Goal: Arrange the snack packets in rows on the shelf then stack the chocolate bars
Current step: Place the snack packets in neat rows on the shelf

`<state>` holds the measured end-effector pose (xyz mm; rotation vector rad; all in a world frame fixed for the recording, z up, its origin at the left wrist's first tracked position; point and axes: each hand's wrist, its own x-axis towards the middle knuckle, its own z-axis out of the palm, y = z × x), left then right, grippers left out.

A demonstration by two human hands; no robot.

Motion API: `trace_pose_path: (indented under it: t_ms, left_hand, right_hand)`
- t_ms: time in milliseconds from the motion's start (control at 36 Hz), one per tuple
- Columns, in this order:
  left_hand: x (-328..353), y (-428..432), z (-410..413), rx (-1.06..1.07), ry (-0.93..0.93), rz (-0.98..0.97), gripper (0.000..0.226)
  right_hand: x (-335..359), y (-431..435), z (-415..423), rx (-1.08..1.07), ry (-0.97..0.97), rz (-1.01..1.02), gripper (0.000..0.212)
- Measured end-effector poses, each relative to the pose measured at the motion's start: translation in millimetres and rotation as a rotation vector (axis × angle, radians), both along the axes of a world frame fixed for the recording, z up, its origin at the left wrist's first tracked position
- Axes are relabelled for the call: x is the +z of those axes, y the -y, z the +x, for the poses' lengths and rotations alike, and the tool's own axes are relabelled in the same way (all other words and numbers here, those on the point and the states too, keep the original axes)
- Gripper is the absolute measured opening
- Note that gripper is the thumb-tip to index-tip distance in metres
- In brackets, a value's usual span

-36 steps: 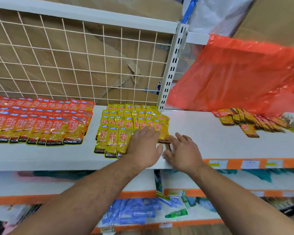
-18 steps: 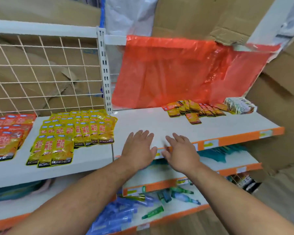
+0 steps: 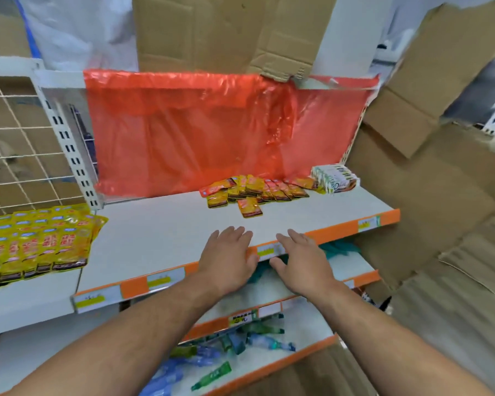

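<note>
Head view: both forearms reach forward over the front of a white shelf (image 3: 166,235) with an orange edge strip. The left hand (image 3: 226,258) lies palm down, its fingers straight and loosely together, over the shelf's front lip and grasping nothing. The right hand (image 3: 303,264) is just beside it, also palm down with its fingers extended and released, its fingertips (image 3: 286,238) at the edge strip next to a price label (image 3: 269,250). Whether either palm actually presses on the shelf cannot be told.

At the left, on the neighbouring shelf board, yellow snack packets (image 3: 40,241) lie in neat overlapping rows, well apart from both hands. At the back of the shelf, against a red plastic sheet (image 3: 183,132), a loose pile of orange, yellow and red packets (image 3: 255,191) is spread in a rough line, with one packet lying nearer the front than the rest. Just to the right of that pile, at the back right corner, lies a small stack of white-wrapped chocolate bars (image 3: 335,178), touching or nearly touching the last packets.

A white wire grid panel (image 3: 12,144) backs the left section, and a slotted upright post (image 3: 72,150) divides the two sections. Flattened cardboard (image 3: 212,30) stands above and to the right. On a lower shelf (image 3: 269,367) lie blue and green tubes (image 3: 220,350), blurred.
</note>
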<state>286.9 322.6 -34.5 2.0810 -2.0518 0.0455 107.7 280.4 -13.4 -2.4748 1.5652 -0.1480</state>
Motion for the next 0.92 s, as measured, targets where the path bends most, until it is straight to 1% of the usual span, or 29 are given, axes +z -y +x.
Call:
trace_pose_path:
  t_ms: [167,389,528,639,778,917]
  left_hand:
    - [-3.3,45.9,-20.0,-0.042,-0.021,0.04,0.057]
    - [-10.8,148.1,-41.9,-0.135,-0.081,0.047,0.059]
    - [-15.5,206.6,-47.8,-0.174,-0.071,0.038,0.059]
    - [-19.2,242.0,-48.9,-0.223,-0.044,0.044,0.058]
    - [-26.0,273.7,-53.3,-0.21,-0.022,0.13,0.071]
    - [-28.8,296.7,-62.9,-0.191,-0.017,0.13,0.078]
  right_hand:
    - [-12.3,38.5,-20.6,-0.042,0.018,0.013,0.064]
    - [-19.0,116.4,-55.1,-0.147,0.017,0.078,0.064]
    - [-28.0,177.9,-69.3,-0.19,-0.025,0.06,0.066]
    - [-28.2,211.7,-67.1,-0.21,-0.013,0.071,0.065]
    - [-33.9,244.6,-64.6,-0.177,-0.002,0.069,0.066]
    - [-37.5,280.2,-62.0,-0.109,0.01,0.074,0.067]
